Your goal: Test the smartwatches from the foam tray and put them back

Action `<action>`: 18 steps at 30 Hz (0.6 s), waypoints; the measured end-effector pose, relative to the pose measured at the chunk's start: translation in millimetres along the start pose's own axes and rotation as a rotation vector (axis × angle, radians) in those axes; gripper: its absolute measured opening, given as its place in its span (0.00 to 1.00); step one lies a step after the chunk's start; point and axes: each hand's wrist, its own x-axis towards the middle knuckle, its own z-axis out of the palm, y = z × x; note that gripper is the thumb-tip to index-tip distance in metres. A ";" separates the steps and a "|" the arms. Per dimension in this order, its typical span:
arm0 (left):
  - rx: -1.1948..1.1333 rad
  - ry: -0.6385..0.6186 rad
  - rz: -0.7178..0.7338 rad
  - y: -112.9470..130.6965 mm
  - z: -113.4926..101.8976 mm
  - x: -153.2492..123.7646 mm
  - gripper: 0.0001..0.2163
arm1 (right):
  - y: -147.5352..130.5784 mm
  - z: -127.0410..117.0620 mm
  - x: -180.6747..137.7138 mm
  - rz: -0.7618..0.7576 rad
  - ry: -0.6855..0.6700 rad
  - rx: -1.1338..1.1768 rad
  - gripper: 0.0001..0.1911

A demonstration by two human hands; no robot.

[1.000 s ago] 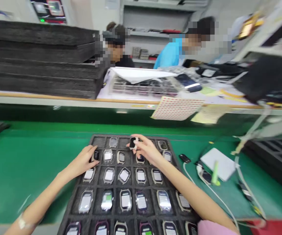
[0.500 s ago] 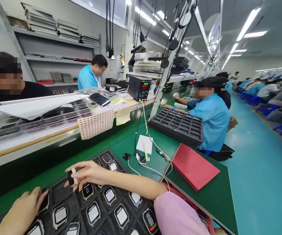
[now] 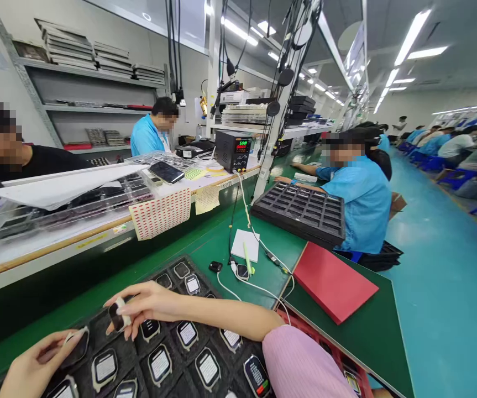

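My right hand is closed on a smartwatch case, pinched by its edge with the dark screen tilted, just above the foam tray. At the tray's left side, my left hand grips a second smartwatch between thumb and fingers; its dark face is tilted up and partly hidden by the thumb. Around both hands, several strapless watches lie face up in the tray's pockets, such as a lit watch with a white screen. Another watch shows red and green at its bottom edge.
A cabled watch, a green pen and a white pad lie beyond my right arm. A red box and a stack of black trays stand to the right. A shelf edge runs above; co-workers sit nearby.
My left hand has tilted and raised its watch from the tray. My right hand, still holding its watch, has come slightly lower. The camera view has shifted a little.
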 end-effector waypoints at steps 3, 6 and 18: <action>-0.298 -0.134 0.020 23.1 4.0 -24.8 0.20 | -2.4 3.1 1.5 -0.013 0.114 -0.045 0.28; -0.498 -0.181 0.037 46.3 13.7 -46.1 0.19 | -4.5 5.7 2.6 -0.037 0.194 -0.067 0.29; -0.223 -0.112 0.321 70.7 33.4 -73.3 0.18 | -7.6 8.8 10.9 -0.004 0.176 -0.067 0.21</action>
